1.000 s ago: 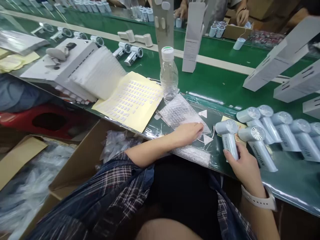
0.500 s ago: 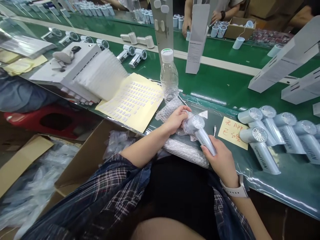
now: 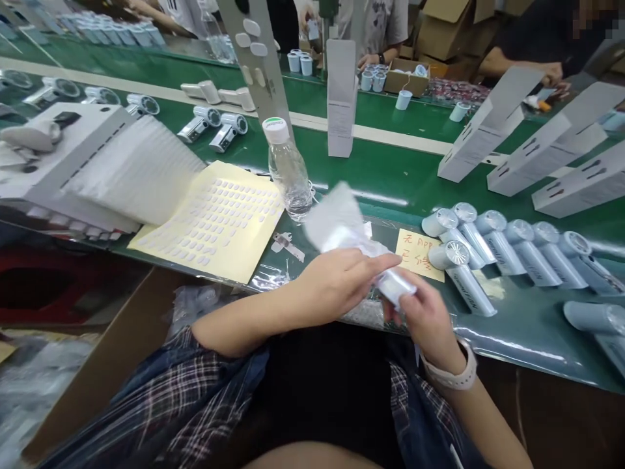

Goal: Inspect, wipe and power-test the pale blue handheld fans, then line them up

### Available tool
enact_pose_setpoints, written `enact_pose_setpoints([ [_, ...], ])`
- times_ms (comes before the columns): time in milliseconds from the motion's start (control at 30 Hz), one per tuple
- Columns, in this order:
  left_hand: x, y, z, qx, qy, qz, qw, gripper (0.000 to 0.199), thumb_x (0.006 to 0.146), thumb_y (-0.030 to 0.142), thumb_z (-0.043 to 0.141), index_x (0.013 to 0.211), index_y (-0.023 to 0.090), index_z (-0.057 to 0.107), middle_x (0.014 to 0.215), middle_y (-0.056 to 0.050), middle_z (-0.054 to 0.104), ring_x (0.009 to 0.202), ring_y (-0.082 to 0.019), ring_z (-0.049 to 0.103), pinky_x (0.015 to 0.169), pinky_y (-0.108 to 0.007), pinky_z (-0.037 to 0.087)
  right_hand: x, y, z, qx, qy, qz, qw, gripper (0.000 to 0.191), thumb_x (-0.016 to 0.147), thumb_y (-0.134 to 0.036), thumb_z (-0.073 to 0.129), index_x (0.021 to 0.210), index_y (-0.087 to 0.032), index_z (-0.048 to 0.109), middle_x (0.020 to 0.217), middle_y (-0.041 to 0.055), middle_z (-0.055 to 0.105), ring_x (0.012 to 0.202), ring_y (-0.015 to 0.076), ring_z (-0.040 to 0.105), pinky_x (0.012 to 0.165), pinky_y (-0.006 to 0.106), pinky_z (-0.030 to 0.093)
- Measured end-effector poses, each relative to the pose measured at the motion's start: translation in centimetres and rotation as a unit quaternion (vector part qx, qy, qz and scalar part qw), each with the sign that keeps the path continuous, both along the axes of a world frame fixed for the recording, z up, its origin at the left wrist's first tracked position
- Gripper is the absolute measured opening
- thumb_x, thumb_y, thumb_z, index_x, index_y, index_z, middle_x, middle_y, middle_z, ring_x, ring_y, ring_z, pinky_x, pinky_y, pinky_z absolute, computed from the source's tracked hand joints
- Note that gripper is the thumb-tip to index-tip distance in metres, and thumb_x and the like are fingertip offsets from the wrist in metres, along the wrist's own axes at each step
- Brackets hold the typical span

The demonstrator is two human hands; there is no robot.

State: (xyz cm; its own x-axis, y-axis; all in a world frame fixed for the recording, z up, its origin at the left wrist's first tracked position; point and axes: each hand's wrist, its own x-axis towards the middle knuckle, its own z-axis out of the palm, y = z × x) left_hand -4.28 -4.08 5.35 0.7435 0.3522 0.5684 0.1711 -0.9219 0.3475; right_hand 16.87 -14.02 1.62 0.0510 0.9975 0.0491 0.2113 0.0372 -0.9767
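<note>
A light-blue handheld fan (image 3: pixel 396 286) is held low over the near bench edge, its head hidden under a translucent white plastic bag (image 3: pixel 336 218) blurred by motion. My right hand (image 3: pixel 428 311) is closed around the free end of the fan's handle. Across the bag and the upper handle lies my left hand (image 3: pixel 336 280), fingers curled on the plastic and index finger stretched along it. Below my hands, bubble wrap (image 3: pixel 365 314) rests on the bench edge. A yellow handwritten note (image 3: pixel 415 251) lies just beyond my right hand.
Several fans (image 3: pixel 493 241) stand in a row at right. A plastic bottle (image 3: pixel 288 172) stands beside a yellow sticker sheet (image 3: pixel 215 215). White boxes (image 3: pixel 342 104) stand upright on the green belt. A cardboard box (image 3: pixel 107 352) is below left. Co-workers' hands (image 3: pixel 371 60) are across the belt.
The fan's head, bare before, is now covered by the plastic bag. My left hand has moved onto the bag and handle. The view has turned right.
</note>
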Motion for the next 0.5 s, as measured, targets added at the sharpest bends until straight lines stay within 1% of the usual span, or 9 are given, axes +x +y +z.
enact_pose_setpoints([
  [67,-0.1,0.1,1.3,-0.088,-0.126,-0.040,0.987,0.042,0.106,0.013,0.053,0.146,0.023,0.055,0.087,0.001,0.067,0.072,-0.012,0.061,0.067,-0.024,0.050,-0.9,-0.2,1.0,0.008,-0.001,0.122,0.993,0.081,0.095,-0.075,0.070,0.150,-0.018,0.060,0.077,0.0009,0.073,0.053,0.0170,0.062,0.049,0.028,0.049],
  [100,-0.1,0.1,1.8,-0.124,-0.185,-0.060,0.973,0.043,0.105,0.012,0.056,0.146,0.025,0.055,0.086,0.002,0.066,0.068,-0.011,0.059,0.063,-0.022,0.049,-1.4,-0.2,1.4,0.017,-0.048,0.157,0.986,0.075,0.096,-0.068,0.074,0.153,-0.021,0.059,0.078,-0.0006,0.074,0.056,0.0163,0.063,0.053,0.028,0.051],
  [133,-0.1,0.1,2.2,-0.154,-0.229,-0.076,0.958,0.045,0.103,0.011,0.058,0.145,0.026,0.056,0.083,0.003,0.064,0.065,-0.009,0.057,0.060,-0.021,0.047,-1.8,-0.1,1.7,0.031,-0.102,0.167,0.980,0.062,0.100,-0.058,0.074,0.149,-0.023,0.062,0.077,-0.0018,0.073,0.058,0.0159,0.064,0.057,0.027,0.052],
  [200,0.1,0.1,2.6,-0.182,-0.256,-0.100,0.944,0.046,0.101,0.008,0.061,0.144,0.026,0.059,0.079,0.004,0.062,0.062,-0.008,0.057,0.059,-0.020,0.048,-2.1,0.1,2.1,0.091,-0.170,0.131,0.972,0.026,0.107,-0.040,0.065,0.126,-0.024,0.073,0.078,-0.0007,0.074,0.066,0.0166,0.068,0.065,0.028,0.055],
  [233,0.1,0.2,2.5,-0.181,-0.247,-0.113,0.945,0.045,0.101,0.007,0.062,0.142,0.025,0.061,0.078,0.005,0.062,0.063,-0.008,0.058,0.060,-0.021,0.049,-2.0,0.2,2.1,0.131,-0.172,0.100,0.971,0.018,0.109,-0.034,0.060,0.112,-0.024,0.075,0.082,0.0012,0.076,0.071,0.0174,0.070,0.068,0.029,0.056],
  [300,0.1,0.6,2.0,-0.168,-0.223,-0.137,0.950,0.044,0.100,0.007,0.064,0.140,0.024,0.063,0.076,0.004,0.063,0.065,-0.010,0.060,0.064,-0.023,0.052,-1.6,0.3,1.9,0.201,-0.117,0.052,0.971,0.018,0.110,-0.027,0.058,0.097,-0.024,0.072,0.084,0.0027,0.076,0.075,0.0178,0.072,0.070,0.030,0.058],
  [400,-0.9,2.1,0.9,-0.160,-0.243,-0.116,0.950,0.042,0.099,0.014,0.071,0.138,0.026,0.065,0.078,0.003,0.066,0.068,-0.012,0.063,0.063,-0.028,0.054,-0.5,0.1,1.7,0.250,0.023,-0.005,0.968,0.012,0.108,-0.021,0.062,0.103,-0.026,0.071,0.083,0.0001,0.071,0.069,0.0163,0.068,0.063,0.028,0.056],
  [467,-3.1,4.2,0.3,-0.130,-0.290,-0.059,0.946,0.040,0.097,0.022,0.075,0.136,0.028,0.067,0.083,0.002,0.069,0.069,-0.014,0.064,0.061,-0.031,0.053,0.4,0.2,1.7,0.266,0.066,-0.066,0.959,0.010,0.107,-0.019,0.064,0.105,-0.028,0.070,0.087,0.0004,0.070,0.074,0.0174,0.069,0.065,0.029,0.057],
  [500,-4.8,5.5,0.0,-0.099,-0.315,-0.014,0.944,0.038,0.096,0.026,0.077,0.134,0.029,0.069,0.087,0.001,0.071,0.070,-0.014,0.064,0.061,-0.032,0.052,0.9,0.3,1.8,0.275,0.058,-0.097,0.955,0.009,0.105,-0.020,0.066,0.104,-0.028,0.069,0.088,0.0010,0.070,0.077,0.0184,0.069,0.067,0.031,0.057],
])
